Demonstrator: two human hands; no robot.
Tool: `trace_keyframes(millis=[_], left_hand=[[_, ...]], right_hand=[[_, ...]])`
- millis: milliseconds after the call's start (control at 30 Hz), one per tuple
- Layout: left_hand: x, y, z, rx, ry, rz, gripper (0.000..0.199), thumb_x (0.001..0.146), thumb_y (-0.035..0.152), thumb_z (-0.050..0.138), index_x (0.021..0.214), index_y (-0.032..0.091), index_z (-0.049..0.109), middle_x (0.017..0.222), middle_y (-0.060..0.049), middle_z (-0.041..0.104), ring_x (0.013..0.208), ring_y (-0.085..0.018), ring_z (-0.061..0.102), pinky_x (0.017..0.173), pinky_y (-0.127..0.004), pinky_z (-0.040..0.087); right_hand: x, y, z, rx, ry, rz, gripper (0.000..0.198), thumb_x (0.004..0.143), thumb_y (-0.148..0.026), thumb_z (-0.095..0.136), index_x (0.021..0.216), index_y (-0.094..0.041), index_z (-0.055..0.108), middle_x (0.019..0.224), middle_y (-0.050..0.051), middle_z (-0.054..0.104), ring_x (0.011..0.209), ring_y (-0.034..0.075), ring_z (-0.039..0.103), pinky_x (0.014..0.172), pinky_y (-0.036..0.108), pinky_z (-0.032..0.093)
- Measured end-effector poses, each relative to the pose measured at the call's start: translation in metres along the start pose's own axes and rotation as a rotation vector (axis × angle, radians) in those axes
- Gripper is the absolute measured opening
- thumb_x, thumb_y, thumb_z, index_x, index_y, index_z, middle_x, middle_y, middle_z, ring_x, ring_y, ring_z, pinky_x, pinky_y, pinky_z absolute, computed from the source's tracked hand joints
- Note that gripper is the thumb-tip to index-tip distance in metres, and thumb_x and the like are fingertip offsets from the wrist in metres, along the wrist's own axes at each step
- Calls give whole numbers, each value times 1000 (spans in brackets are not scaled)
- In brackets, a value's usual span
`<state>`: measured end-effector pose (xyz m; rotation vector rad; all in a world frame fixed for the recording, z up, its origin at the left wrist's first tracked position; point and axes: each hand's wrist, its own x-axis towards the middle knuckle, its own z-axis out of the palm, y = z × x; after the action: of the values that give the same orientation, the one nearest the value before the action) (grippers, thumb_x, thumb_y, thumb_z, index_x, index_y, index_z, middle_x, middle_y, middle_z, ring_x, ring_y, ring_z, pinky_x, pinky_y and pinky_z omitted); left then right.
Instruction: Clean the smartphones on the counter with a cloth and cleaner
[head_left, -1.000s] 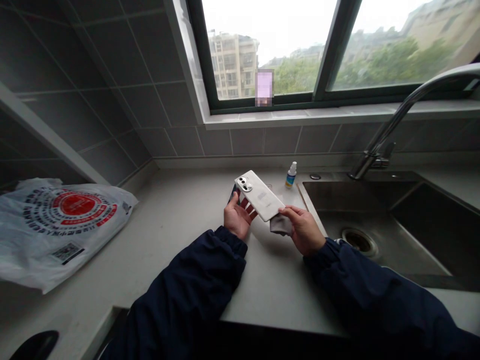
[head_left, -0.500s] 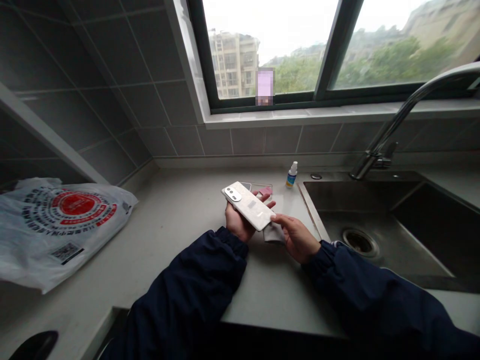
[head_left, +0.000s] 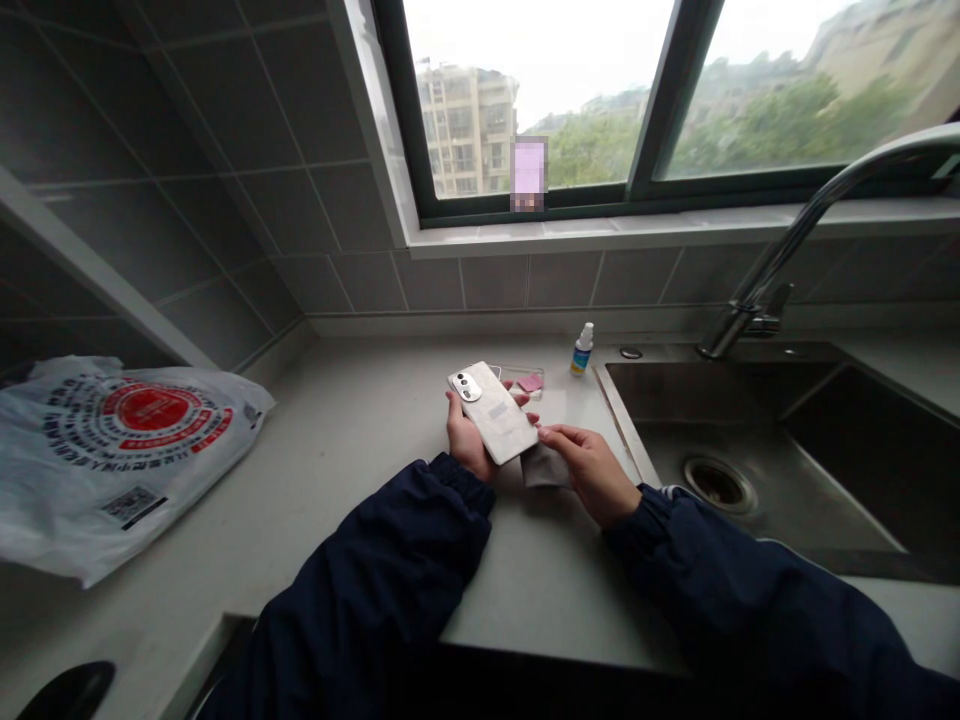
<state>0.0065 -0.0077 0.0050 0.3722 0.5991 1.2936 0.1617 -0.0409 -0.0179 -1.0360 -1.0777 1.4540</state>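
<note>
A pale smartphone (head_left: 495, 418) lies back side up in my left hand (head_left: 466, 440), its camera bump at the upper left. My left fingers wrap around it from beneath, and their tips show past its right edge. My right hand (head_left: 596, 470) is closed at the phone's lower right corner, thumb and forefinger by the edge. A grey cloth (head_left: 546, 468) hangs from my right hand below that corner, partly hidden by the fingers. Behind the phone, a clear phone case (head_left: 534, 372) with a pink piece (head_left: 530, 383) on it rests on the counter, partly covered.
A small spray bottle (head_left: 581, 350) stands upright near the sink's left rim. The steel sink (head_left: 787, 470) and its curved faucet (head_left: 795, 240) are at right. On the left a printed plastic bag (head_left: 142, 430) lies on the counter (head_left: 360, 410). A window (head_left: 540, 100) is behind.
The phone has turned clockwise in my left hand, and more of its back faces me. My right hand and the cloth have shifted slightly left.
</note>
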Motion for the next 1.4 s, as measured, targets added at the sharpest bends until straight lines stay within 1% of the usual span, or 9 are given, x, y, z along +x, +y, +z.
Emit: trace_keyframes(millis=[133, 233, 300, 533, 867, 1000, 1133, 1267, 1400], left_hand=[[0, 0, -1, 6, -8, 5, 90, 93, 75, 14, 124, 9, 65, 95, -19, 74, 81, -35, 72, 78, -52, 55], [-2, 0, 1, 29, 1, -1, 88, 93, 75, 15, 128, 9, 63, 95, -20, 74, 75, -34, 72, 77, -52, 55], [-3, 0, 3, 36, -6, -11, 89, 93, 74, 16, 132, 8, 60, 94, -21, 74, 73, -35, 71, 77, -54, 54], [-6, -3, 5, 67, -120, -98, 98, 91, 76, 14, 144, 2, 50, 89, -21, 74, 65, -35, 70, 73, -51, 52], [-6, -4, 3, 58, -169, -90, 95, 92, 77, 16, 138, 4, 55, 90, -21, 74, 66, -35, 71, 71, -50, 53], [-8, -4, 3, 55, -183, -115, 94, 92, 76, 15, 137, 5, 56, 92, -21, 73, 67, -35, 71, 71, -51, 53], [-9, -5, 2, 46, -223, -126, 96, 92, 77, 13, 139, 4, 53, 93, -22, 73, 69, -36, 72, 71, -50, 53], [-8, -6, 2, 48, -254, -137, 98, 93, 74, 9, 143, 0, 48, 93, -24, 74, 70, -37, 72, 73, -50, 52], [-7, -6, 2, 37, -229, -122, 97, 93, 75, 9, 140, -1, 50, 90, -23, 74, 69, -37, 72, 74, -50, 53]], right_hand=[[3, -9, -5, 0, 89, -26, 37, 73, -45, 81, 96, -16, 77, 98, 9, 79, 92, 25, 71, 78, 36, 55], [5, -14, -7, 6, 144, -23, 46, 73, -40, 78, 112, -17, 72, 97, 9, 78, 86, 25, 73, 71, 36, 57], [6, -16, -8, 34, 159, -45, 51, 72, -35, 77, 119, -18, 68, 98, 8, 77, 87, 25, 75, 72, 37, 58], [9, -13, -12, -45, 221, -136, 62, 73, -36, 77, 131, -20, 61, 91, 3, 71, 79, 21, 73, 73, 37, 59], [13, -9, -17, -144, 263, -206, 59, 69, -43, 82, 119, -17, 65, 89, 4, 69, 79, 20, 66, 71, 35, 55], [12, -10, -19, -195, 329, -224, 48, 66, -46, 85, 100, -16, 67, 92, 6, 69, 76, 19, 63, 66, 33, 51], [11, -12, -19, -264, 398, -280, 40, 66, -47, 84, 81, -19, 60, 78, 0, 62, 67, 16, 57, 61, 30, 46], [11, -11, -18, -322, 355, -298, 35, 66, -44, 82, 73, -21, 57, 71, -2, 57, 65, 15, 52, 60, 29, 44], [11, -10, -17, -300, 324, -270, 35, 66, -45, 84, 77, -20, 61, 76, 0, 61, 70, 16, 56, 64, 30, 46]])
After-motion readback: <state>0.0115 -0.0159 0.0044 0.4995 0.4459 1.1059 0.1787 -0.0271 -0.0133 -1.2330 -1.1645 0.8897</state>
